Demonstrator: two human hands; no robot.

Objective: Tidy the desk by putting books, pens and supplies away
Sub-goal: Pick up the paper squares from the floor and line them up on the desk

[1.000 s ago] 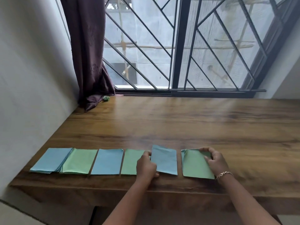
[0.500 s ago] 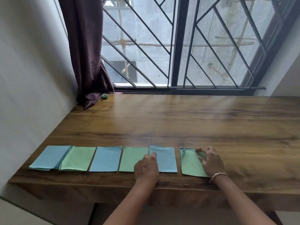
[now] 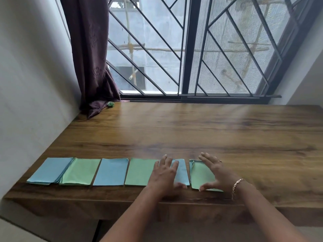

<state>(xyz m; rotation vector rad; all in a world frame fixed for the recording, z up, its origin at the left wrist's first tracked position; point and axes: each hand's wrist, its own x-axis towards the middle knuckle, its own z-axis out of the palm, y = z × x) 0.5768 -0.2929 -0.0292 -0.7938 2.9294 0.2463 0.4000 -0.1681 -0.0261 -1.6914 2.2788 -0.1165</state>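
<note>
Several flat paper stacks lie in a row along the front edge of the wooden desk (image 3: 192, 130), alternating blue and green. From the left: a blue stack (image 3: 49, 170), a green stack (image 3: 80, 171), a blue stack (image 3: 111, 172), a green stack (image 3: 139, 172), a blue stack (image 3: 181, 172) and a green stack (image 3: 201, 175). My left hand (image 3: 164, 173) lies flat with fingers spread over the fourth and fifth stacks. My right hand (image 3: 216, 173), fingers spread, hovers over the right side of the last green stack. Neither hand grips anything.
A dark purple curtain (image 3: 90, 58) hangs at the back left, its hem resting on the desk beside a small green object (image 3: 110, 104). A barred window (image 3: 190, 48) runs along the back. A white wall (image 3: 31, 84) borders the desk's left side.
The fifth blue stack, held raised and askew a second ago, now lies flat in line with the row. Both hands have let go and opened flat over the stacks.
</note>
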